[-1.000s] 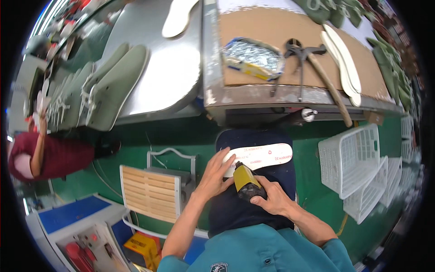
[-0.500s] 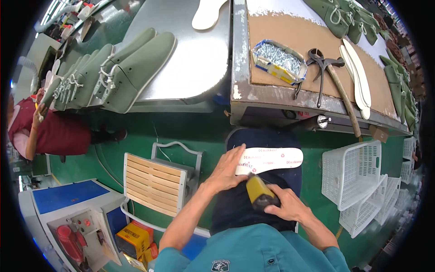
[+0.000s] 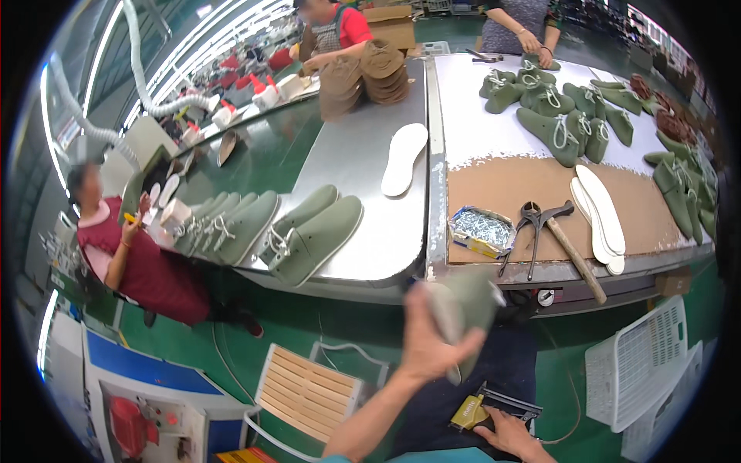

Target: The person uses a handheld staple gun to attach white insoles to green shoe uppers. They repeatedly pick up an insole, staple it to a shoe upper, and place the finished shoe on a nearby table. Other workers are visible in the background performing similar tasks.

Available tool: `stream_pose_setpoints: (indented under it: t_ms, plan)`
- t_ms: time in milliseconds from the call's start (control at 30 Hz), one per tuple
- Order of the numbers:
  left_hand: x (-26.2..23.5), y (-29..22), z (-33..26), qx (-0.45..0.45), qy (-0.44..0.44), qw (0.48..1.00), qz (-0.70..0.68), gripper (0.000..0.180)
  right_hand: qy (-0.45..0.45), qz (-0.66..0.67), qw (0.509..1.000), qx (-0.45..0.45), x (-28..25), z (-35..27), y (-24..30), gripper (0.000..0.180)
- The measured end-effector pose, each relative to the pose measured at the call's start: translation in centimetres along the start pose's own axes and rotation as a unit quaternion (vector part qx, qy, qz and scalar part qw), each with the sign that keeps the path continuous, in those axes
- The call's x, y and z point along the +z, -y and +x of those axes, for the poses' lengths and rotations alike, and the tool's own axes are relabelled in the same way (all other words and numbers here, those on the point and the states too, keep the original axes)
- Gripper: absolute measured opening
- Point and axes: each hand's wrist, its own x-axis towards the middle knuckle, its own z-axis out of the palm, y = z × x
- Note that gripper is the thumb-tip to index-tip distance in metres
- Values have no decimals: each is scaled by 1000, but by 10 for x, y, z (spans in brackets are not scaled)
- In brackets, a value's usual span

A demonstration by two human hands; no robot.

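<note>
Raised in front of my lap is a green shoe last [image 3: 471,305], smeared by motion, with a paler sole side facing left. My left hand [image 3: 424,343] is closed around it, thumb up along the pale side. Lower down, over dark cloth [image 3: 505,359] on my lap, lies a yellow and black staple gun [image 3: 469,413]. My right hand [image 3: 509,436] grips it from below, its fingers partly hidden. Beyond the last, at the table edge, stand a box of small metal nails [image 3: 482,231], pincers [image 3: 534,224] and a wooden-handled hammer [image 3: 575,262].
Green lasts with white laces stand on the metal table [image 3: 363,231] and at the right. White insoles [image 3: 598,216] lie on both tables. A slatted chair [image 3: 309,390] is at left, white crates [image 3: 641,363] at right. One co-worker [image 3: 147,255] is at left, others [image 3: 521,35] behind.
The view has tilted up. My left hand has left the printed insole on my lap and now holds a green last up near the table. The staple gun is lower, still in my right hand.
</note>
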Motion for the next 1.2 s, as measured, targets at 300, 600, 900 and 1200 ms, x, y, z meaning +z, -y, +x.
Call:
stream_pose_setpoints:
  t_ms: [300, 600, 900, 1200]
  plan:
    - [-132, 90, 42, -13, -330, 939, 91, 65, -52, 78, 994, -62, 11, 0, -9, 56]
    - [-137, 153, 70, -28, -396, 841, 367, 60, -187, 73, 968, -151, -45, 5, -8, 41]
    - [-155, 144, 159, 109, -350, 769, 524, 47, -673, -83, 735, 14, -317, 75, -66, 49]
    - [-38, 76, 157, 203, -143, 907, 339, 55, -647, -63, 759, 27, -354, 120, -105, 48]
